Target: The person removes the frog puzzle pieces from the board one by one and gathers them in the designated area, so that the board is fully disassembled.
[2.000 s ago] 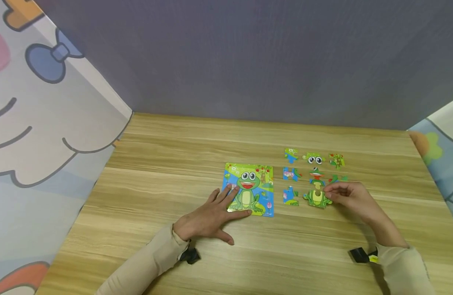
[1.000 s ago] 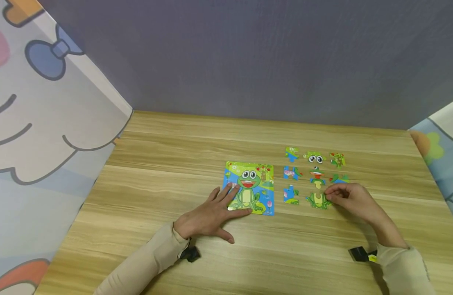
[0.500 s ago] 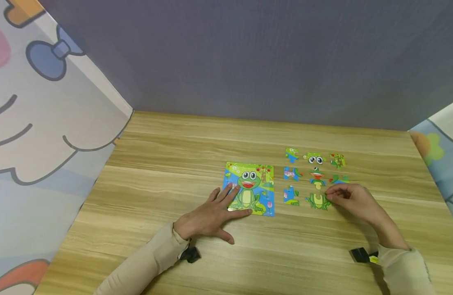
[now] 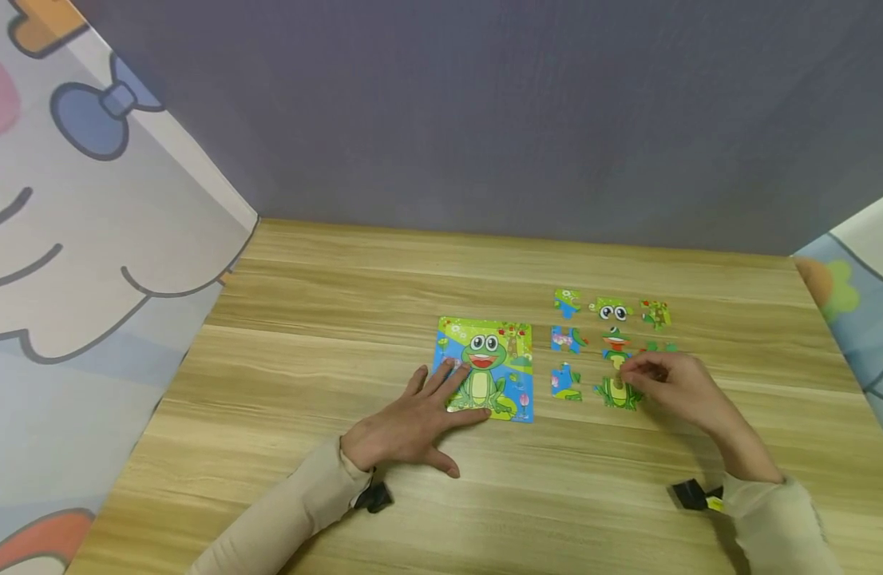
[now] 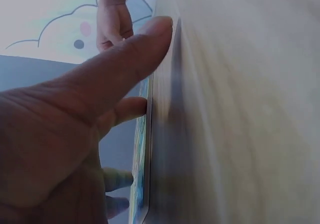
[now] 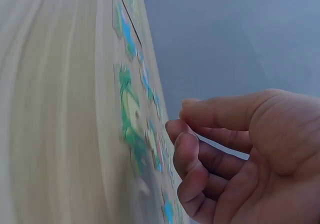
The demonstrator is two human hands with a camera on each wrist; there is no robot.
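Observation:
My left hand [image 4: 413, 423] lies with spread fingers over the lower left of a square frog picture board [image 4: 519, 371] in the head view. In the left wrist view its thumb [image 5: 125, 61] stretches out above the table, off the board. My right hand [image 4: 675, 387] hovers at the right, close by the frog-body puzzle piece [image 4: 619, 395]. Its fingers are loosely curled, the thumb near the index finger, and nothing shows between them in the right wrist view. Just above lies the frog-mouth piece [image 4: 616, 342]. The hand partly covers the right-middle piece [image 4: 660, 346].
Other puzzle pieces lie in spaced rows right of the board: a frog-eyes piece [image 4: 611, 311], a tree piece [image 4: 655, 314] and several blue-green pieces along the left. The wooden table [image 4: 326, 319] meets a grey panel [image 4: 485, 120] at the back.
The frog-body piece has shifted slightly right and down since the oldest frame. My right hand has just moved a little left over it. My left hand stays on the board.

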